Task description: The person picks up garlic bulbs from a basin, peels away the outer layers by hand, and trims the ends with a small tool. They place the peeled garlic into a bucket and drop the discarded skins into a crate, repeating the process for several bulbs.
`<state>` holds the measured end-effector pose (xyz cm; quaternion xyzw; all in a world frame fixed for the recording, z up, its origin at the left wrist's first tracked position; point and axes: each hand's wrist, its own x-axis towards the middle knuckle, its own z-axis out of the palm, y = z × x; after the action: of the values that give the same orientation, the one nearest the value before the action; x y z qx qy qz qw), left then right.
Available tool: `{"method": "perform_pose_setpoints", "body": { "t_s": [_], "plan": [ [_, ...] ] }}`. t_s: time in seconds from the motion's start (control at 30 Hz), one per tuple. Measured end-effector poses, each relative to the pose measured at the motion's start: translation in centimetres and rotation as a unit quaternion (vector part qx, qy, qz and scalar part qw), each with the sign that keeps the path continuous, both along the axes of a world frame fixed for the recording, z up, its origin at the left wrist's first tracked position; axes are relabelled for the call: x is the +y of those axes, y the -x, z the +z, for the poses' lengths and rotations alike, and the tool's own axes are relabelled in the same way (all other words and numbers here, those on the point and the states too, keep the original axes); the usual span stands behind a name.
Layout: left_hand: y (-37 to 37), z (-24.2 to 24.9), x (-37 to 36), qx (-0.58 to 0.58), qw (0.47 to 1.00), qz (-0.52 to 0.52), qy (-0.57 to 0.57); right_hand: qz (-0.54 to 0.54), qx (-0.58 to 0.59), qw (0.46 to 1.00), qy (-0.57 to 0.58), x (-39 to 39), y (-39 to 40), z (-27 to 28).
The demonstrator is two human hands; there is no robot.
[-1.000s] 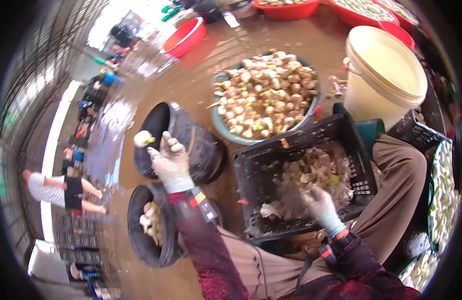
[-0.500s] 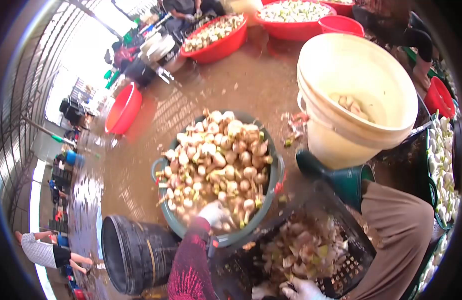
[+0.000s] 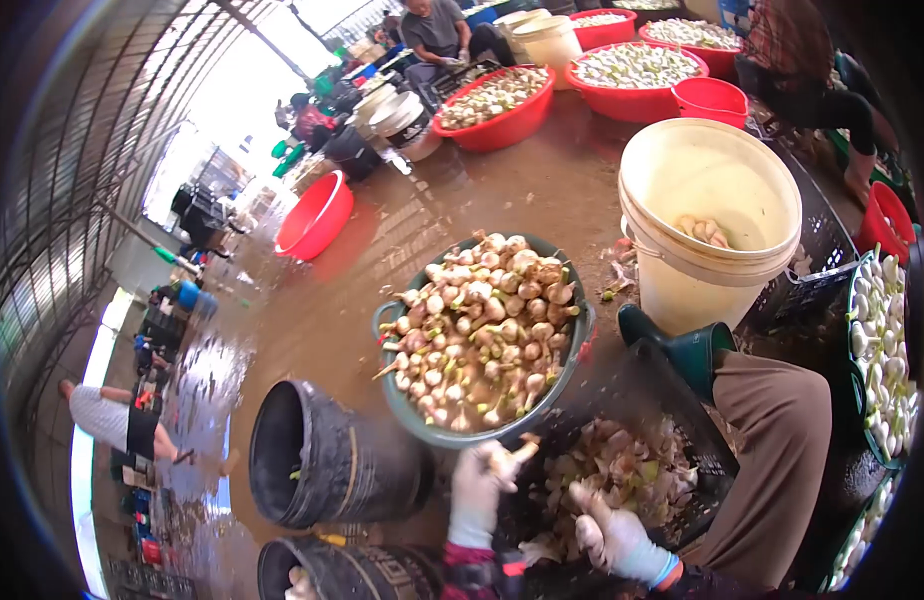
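My left hand [image 3: 479,483], in a whitish glove, is closed on a garlic bulb [image 3: 520,454] with its stem sticking out to the right. It is just below the near rim of a green tub [image 3: 443,438] heaped with garlic bulbs [image 3: 487,325]. My right hand [image 3: 620,543], gloved with a blue cuff, has its fingers curled; whatever they grip is hard to make out. Beneath and beyond it, a black slotted crate [image 3: 717,462] holds a pile of garlic skins and trimmings [image 3: 622,470].
Black buckets [image 3: 367,470] stand on the left. A large cream bucket [image 3: 682,285] with a few bulbs inside is at the right, near my green boot [image 3: 682,355]. Red tubs [image 3: 527,120] and other seated people are farther back. White peeled garlic [image 3: 882,345] fills tubs at the right edge.
My left hand has come back from the garlic tub with a bulb, toward my right hand above the crate. The camera view has shifted, bringing a second black bucket into sight.
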<state>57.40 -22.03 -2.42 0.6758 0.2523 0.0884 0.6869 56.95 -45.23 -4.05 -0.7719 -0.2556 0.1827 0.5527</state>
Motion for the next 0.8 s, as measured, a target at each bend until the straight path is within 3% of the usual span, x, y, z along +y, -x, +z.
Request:
{"method": "perform_pose_setpoints", "body": {
  "t_s": [0.17, 0.27, 0.53, 0.6, 0.67, 0.73, 0.8],
  "plan": [
    [9.1, -0.1, -9.7, 0.066, 0.984, 0.147, 0.082, 0.109, -0.089, 0.989, 0.045, -0.1, 1.2, -0.6],
    [11.8, -2.5, -11.1, 0.111, 0.973, 0.202, -0.009, 0.165, -0.090, 0.977, 0.097, -0.3, 3.2, -1.8],
    [12.2, -3.4, -12.9, 0.124, 0.961, 0.243, 0.037, 0.135, -0.091, 0.980, 0.116, -0.6, 4.5, -2.2],
    [12.0, -2.7, -13.0, 0.110, 0.965, 0.227, 0.074, 0.087, -0.090, 0.991, 0.052, -0.9, 4.4, -2.6],
    [12.0, -2.9, -12.9, 0.107, 0.969, 0.213, 0.062, 0.085, 0.099, 0.989, -0.077, -0.5, 4.3, -5.6],
    [12.2, -2.7, -12.4, 0.128, 0.973, 0.178, 0.071, 0.143, 0.355, 0.924, 0.002, -1.9, 2.8, -1.4],
    [12.1, -2.2, -12.3, 0.123, 0.975, 0.160, 0.088, 0.155, 0.056, 0.986, 0.021, -2.8, 2.0, -1.6]
  ]
}}
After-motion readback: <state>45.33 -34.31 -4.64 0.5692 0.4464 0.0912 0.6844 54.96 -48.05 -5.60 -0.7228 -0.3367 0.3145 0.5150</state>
